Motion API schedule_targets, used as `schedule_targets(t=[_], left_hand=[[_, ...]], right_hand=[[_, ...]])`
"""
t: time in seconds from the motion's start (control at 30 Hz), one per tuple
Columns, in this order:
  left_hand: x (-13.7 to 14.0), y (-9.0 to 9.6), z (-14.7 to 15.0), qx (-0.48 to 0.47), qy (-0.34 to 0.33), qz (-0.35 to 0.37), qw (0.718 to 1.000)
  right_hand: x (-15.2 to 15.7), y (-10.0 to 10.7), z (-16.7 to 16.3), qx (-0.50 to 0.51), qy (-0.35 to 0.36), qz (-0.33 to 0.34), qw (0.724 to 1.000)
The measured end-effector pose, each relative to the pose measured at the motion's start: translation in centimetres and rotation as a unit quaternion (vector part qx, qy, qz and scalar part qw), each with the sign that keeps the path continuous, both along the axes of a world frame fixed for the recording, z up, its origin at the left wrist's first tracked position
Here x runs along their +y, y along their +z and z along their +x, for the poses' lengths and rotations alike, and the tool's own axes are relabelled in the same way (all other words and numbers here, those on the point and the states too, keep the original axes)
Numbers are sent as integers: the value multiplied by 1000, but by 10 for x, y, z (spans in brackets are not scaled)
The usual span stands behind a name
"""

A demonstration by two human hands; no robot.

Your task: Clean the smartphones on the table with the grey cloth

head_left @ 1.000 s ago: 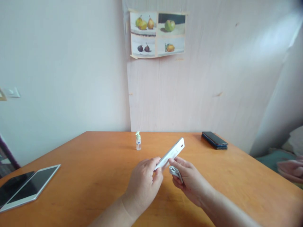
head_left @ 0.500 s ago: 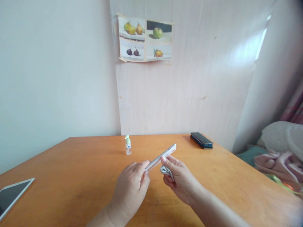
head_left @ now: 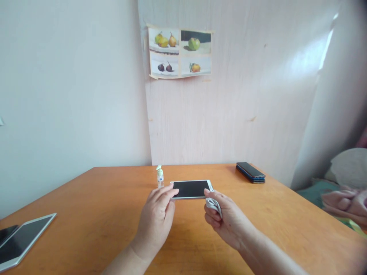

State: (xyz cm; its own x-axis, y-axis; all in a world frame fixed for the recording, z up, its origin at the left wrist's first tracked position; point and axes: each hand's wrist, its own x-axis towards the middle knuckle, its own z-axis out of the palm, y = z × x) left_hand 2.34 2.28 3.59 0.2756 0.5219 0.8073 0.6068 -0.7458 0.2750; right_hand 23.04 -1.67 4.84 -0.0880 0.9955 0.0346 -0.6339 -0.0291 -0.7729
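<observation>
A white smartphone (head_left: pixel 191 189) with a dark screen is held sideways above the table, its screen facing up toward me. My left hand (head_left: pixel 157 214) grips its left end, fingers over the edge of the screen. At the other end, my right hand (head_left: pixel 225 217) has its thumb on the screen's edge. A crumpled pale grey cloth (head_left: pixel 213 206) is tucked in the curled fingers of my right hand, just below the phone. Behind my left fingertips stands a small clear pump bottle (head_left: pixel 160 178), its lower part partly hidden.
The wooden table (head_left: pixel 114 198) reaches back to the wall. A white tablet (head_left: pixel 27 238) lies at left with a dark device (head_left: pixel 7 233) beside it. Stacked phones (head_left: pixel 250 172) rest at the back right. Bedding (head_left: pixel 346 198) lies past the right edge; fruit pictures (head_left: pixel 180 53) hang above.
The phone has turned from a slanted, edge-on pose to level, so its dark screen now shows. Both hands still hold it. The view has shifted slightly left.
</observation>
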Motion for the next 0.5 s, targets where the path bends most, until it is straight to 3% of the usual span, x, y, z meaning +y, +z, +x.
schedule_targets(t=[0.23, 0.5], left_hand=[[0, -3, 3, 3, 20, -3, 1000], [-3, -6, 11, 53, 36, -29, 998]], right_hand=[[1, -1, -1, -15, -21, 7, 1000], [-6, -1, -10, -169, -24, 53, 984]])
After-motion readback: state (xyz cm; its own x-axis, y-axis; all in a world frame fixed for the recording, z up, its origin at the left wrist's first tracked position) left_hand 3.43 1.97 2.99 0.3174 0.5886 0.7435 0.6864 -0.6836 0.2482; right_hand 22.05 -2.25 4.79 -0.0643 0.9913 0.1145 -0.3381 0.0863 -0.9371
